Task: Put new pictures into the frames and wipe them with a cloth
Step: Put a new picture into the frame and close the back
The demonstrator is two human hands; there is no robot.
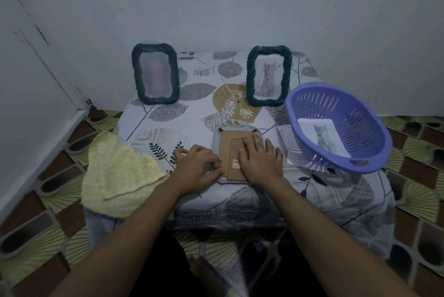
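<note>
Frames (158, 100): three (one face-down under left hand (197, 166) and right hand (260, 159)), one cloth (120, 166)

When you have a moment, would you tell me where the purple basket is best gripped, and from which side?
Probably grip the basket by the handle slot in its near rim, coming from the near side: that slot faces the person and lies clear of the cat picture inside.

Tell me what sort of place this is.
Likely a corner of a home: a table under a leaf-print cloth, a patterned tiled floor, and a plastic basket.
</note>
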